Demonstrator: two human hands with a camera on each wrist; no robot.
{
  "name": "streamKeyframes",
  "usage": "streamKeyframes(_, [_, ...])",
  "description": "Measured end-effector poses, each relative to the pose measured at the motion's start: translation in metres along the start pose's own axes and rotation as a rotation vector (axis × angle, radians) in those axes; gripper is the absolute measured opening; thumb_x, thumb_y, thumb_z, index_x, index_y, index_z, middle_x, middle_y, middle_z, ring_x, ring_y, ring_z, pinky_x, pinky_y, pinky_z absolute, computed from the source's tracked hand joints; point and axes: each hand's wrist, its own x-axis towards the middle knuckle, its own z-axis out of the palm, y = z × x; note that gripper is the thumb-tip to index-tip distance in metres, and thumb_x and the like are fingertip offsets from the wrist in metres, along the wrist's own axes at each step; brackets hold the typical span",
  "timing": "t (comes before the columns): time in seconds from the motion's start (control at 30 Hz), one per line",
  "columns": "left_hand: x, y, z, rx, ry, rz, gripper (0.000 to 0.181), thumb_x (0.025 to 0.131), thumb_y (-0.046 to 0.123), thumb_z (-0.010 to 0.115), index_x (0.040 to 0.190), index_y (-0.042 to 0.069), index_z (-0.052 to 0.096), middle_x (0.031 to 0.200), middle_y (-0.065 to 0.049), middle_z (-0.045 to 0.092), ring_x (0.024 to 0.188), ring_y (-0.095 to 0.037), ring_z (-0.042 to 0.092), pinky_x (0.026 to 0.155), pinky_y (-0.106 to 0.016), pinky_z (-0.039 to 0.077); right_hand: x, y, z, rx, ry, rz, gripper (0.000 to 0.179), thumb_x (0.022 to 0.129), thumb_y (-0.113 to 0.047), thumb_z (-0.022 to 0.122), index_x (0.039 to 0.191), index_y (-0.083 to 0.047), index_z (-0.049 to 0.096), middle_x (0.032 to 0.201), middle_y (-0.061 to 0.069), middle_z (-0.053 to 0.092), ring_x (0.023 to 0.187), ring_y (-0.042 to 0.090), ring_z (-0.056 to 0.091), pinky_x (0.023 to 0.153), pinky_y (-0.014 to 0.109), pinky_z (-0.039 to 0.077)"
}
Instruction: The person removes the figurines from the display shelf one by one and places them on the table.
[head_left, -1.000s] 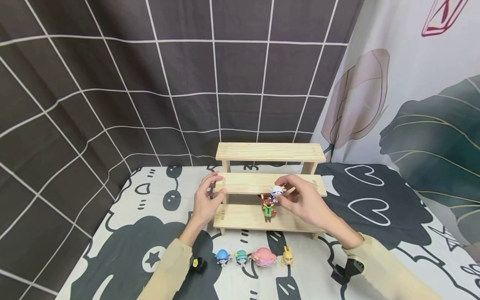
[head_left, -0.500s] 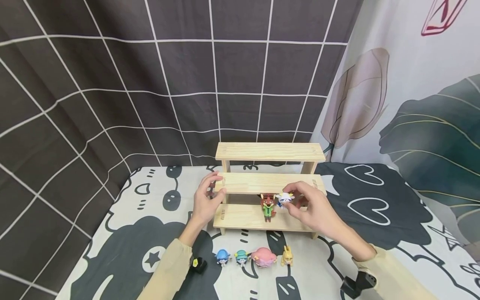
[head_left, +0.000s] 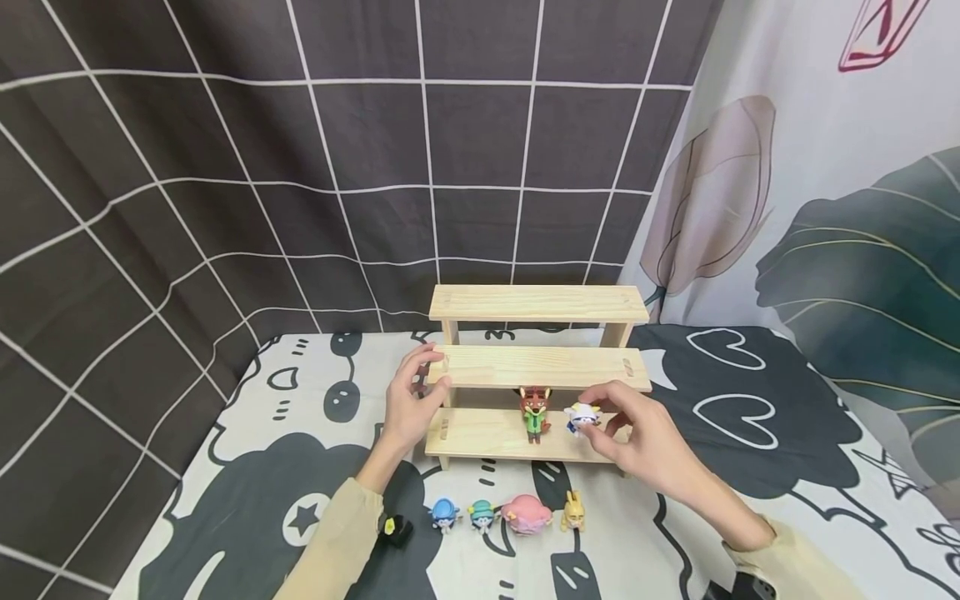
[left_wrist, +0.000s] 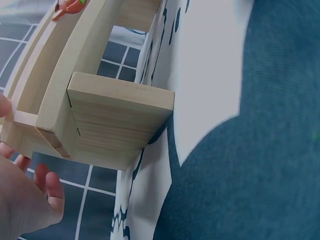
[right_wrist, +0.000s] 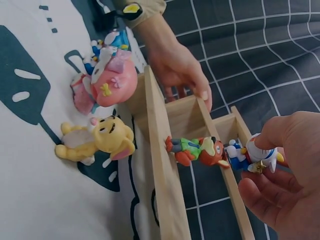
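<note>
My right hand (head_left: 651, 437) pinches a small white-and-blue figurine (head_left: 582, 417) between thumb and fingers, over the right part of the bottom step. In the right wrist view the figurine (right_wrist: 255, 152) lies between thumb and fingertips, its blue feet towards the fox. A fox figurine (head_left: 535, 415) in a green shirt stands on the bottom step of the three-tier wooden shelf (head_left: 487, 367), left of my right hand. My left hand (head_left: 411, 404) grips the left end of the middle step. In the left wrist view, that hand (left_wrist: 30, 200) shows at the lower left, beside the shelf's end.
In front of the shelf a row of figurines stands on the patterned sheet (head_left: 637, 533): a blue-hatted one (head_left: 444, 515), a teal-hatted one (head_left: 482, 516), a pink round one (head_left: 527, 514) and a yellow rabbit-like one (head_left: 573, 511). A dark grid curtain (head_left: 360, 167) hangs behind.
My right hand has moved right and down with the white-and-blue figurine, from in front of the middle step, overlapping the fox, to right of the fox. My left hand stays on the shelf.
</note>
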Motion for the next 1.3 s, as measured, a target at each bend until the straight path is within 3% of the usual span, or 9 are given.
streamKeyframes(0.2, [0.001, -0.001, 0.001, -0.006, -0.005, -0.004, 0.033, 0.086, -0.008, 0.065, 0.119, -0.009, 0.061, 0.142, -0.025, 0.048, 0.103, -0.036, 0.049, 0.082, -0.046, 0.043, -0.01, -0.002, -0.002, -0.011, 0.007, 0.044, 0.041, 0.072, 0.012, 0.078, 0.104, -0.01, 0.064, 0.096, -0.007, 0.064, 0.081, 0.01, 0.062, 0.058, 0.025, 0.053])
streamKeyframes(0.77, [0.0, 0.0, 0.0, -0.003, -0.005, -0.013, 0.033, 0.086, -0.009, 0.064, 0.119, -0.01, 0.061, 0.142, -0.024, 0.05, 0.102, -0.033, 0.049, 0.081, -0.042, 0.043, -0.031, -0.004, -0.003, -0.02, 0.024, 0.067, 0.046, 0.067, 0.015, 0.08, 0.102, -0.011, 0.064, 0.096, -0.006, 0.064, 0.081, 0.011, 0.062, 0.058, 0.022, 0.053])
streamKeyframes(1.3, [0.001, 0.0, 0.0, -0.014, -0.003, -0.004, 0.033, 0.085, -0.009, 0.064, 0.118, -0.01, 0.061, 0.141, -0.025, 0.05, 0.103, -0.041, 0.049, 0.081, -0.042, 0.042, -0.053, -0.003, 0.0, -0.011, 0.01, 0.103, 0.051, 0.065, 0.016, 0.081, 0.103, -0.012, 0.063, 0.094, -0.007, 0.063, 0.076, 0.006, 0.062, 0.057, 0.021, 0.051])
